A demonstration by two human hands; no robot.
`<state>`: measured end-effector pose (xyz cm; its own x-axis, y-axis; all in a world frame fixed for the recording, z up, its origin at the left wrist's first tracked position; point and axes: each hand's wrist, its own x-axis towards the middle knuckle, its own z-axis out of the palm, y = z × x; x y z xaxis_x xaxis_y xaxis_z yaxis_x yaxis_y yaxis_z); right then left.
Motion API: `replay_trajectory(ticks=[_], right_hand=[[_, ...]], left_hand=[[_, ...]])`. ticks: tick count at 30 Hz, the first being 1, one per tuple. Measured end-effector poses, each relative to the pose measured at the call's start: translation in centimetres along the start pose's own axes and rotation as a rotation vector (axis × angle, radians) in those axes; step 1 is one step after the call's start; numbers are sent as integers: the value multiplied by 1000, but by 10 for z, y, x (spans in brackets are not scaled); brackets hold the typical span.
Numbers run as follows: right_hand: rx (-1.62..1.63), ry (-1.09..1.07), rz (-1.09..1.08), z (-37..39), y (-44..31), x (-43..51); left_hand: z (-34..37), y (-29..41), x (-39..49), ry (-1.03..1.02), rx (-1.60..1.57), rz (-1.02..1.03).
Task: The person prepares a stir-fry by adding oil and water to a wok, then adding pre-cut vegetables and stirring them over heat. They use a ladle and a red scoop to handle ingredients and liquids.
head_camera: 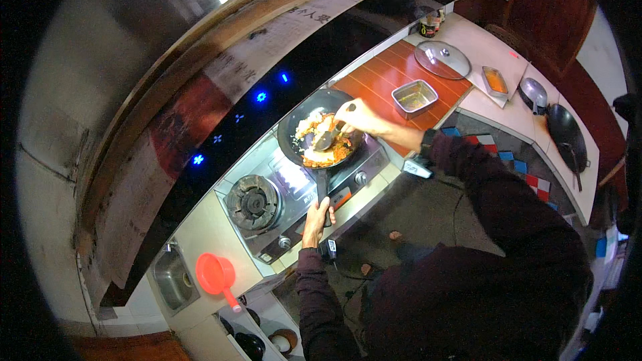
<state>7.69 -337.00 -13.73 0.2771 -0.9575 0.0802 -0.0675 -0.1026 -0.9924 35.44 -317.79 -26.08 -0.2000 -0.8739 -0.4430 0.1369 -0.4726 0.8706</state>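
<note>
A dark wok sits over the right burner of a two-burner gas stove. Its handle points toward me, and my left hand is closed around it. Above the wok's right side, my right hand grips a utensil whose metal head, a ladle or spatula, is down in the food. The food is a mix of white grains or pieces and orange-brown shreds. A rectangular metal container with some residue inside stands on a red-brown board to the right.
A glass lid lies beyond the container; a smaller tray of orange contents is farther right, near another wok. At left are the bare burner, a red plastic dipper and a sink. A range hood overhangs the stove.
</note>
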Motion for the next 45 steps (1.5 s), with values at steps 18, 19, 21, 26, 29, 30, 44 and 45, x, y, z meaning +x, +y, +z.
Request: replay_trajectory(ticks=[18,19,21,26,29,30,44,45], right_hand=[[235,203,-34,-2,1,30],[315,150,-61,11,14,19],[243,50,-2,28,47,-24],[-39,5,-102,28,75,-56],[-271,26,-235,24,45,-16],[-277,10,-213,14,34,-9],[-142,70,-80,16,40,14],[-112,71,-78,21,38,21]], left_hand=[[28,-12,-18,185,2,67],[28,-12,-17,198,-5,48],[28,-12,-16,185,22,55],[31,-13,-16,192,28,48],[33,-11,-16,206,42,67],[34,-11,-16,214,41,63],[35,-10,-18,223,63,52],[36,-9,-19,231,77,48]])
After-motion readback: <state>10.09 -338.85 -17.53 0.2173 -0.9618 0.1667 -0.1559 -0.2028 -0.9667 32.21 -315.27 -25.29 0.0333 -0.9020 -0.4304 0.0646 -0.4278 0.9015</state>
